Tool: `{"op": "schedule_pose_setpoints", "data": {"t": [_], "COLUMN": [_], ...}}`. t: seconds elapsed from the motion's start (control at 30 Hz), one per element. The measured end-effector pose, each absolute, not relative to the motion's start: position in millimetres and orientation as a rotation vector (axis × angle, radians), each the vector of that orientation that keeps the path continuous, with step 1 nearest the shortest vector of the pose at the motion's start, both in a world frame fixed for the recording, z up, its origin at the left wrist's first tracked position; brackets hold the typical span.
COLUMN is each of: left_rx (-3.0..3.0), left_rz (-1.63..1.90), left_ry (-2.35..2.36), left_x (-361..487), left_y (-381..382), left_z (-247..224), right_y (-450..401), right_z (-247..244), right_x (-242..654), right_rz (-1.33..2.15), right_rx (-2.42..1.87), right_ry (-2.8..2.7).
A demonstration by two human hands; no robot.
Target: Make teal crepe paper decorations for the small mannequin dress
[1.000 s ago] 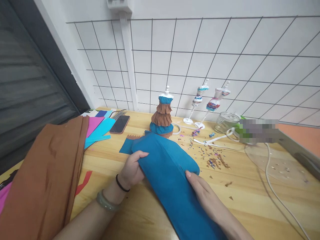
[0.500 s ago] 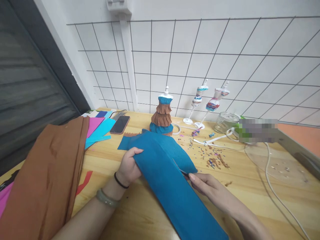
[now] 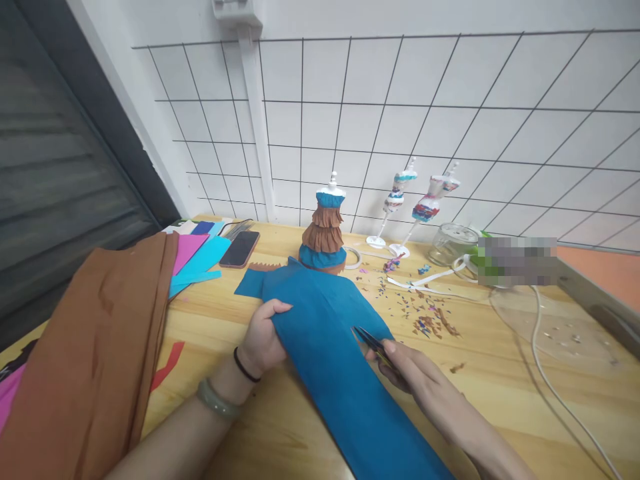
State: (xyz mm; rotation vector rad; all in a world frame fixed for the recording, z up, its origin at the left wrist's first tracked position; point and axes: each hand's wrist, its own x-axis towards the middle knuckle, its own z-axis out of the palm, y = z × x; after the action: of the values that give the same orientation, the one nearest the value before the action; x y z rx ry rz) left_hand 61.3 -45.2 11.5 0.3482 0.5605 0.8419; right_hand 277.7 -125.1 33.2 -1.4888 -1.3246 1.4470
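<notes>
My left hand (image 3: 266, 339) grips the left edge of a long blue crepe paper sheet (image 3: 325, 353), thumb on top and the other fingers hidden beneath. In my right hand (image 3: 413, 373) is a pair of scissors (image 3: 373, 342), their dark blades lying at a slit in the sheet's right side. Part of the blue paper spreads towards the back of the table. Just behind it stands a small dress form (image 3: 327, 227) in a tiered dress of brown and blue ruffles.
Folded brown paper (image 3: 95, 333) and coloured sheets (image 3: 200, 257) lie at left beside a phone (image 3: 240, 249). Two more dress forms (image 3: 399, 190) stand at the back near a clear jar (image 3: 453, 244). Paper scraps (image 3: 430, 323) litter the table; a white cable (image 3: 537, 353) runs down the right.
The scissors have risen out of the paper's slit, so more of their blades shows. My left hand has shifted slightly to the right and down with the sheet.
</notes>
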Motion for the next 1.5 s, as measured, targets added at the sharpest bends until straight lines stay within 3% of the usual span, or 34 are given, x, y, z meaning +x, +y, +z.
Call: {"op": "schedule_pose_setpoints", "data": {"t": [0.47, 1.07, 1.5], "left_rx": [0.315, 0.293, 0.316], "left_rz": [0.846, 0.867, 0.856], "left_ry": [0.649, 0.588, 0.616], "left_x": [64.9, 61.6, 67.4], "left_y": [-49.1, -46.6, -51.9], "left_z": [14.1, 17.3, 14.8], "right_y": [-129.6, -125.9, -128.2], "right_z": [22.4, 31.2, 25.5], "right_x": [274.9, 267.0, 260.1], "right_rz": [1.080, 1.116, 1.125], "right_rx": [-1.689, -1.614, -1.670], "right_ry": [-1.493, -1.528, -1.199]}}
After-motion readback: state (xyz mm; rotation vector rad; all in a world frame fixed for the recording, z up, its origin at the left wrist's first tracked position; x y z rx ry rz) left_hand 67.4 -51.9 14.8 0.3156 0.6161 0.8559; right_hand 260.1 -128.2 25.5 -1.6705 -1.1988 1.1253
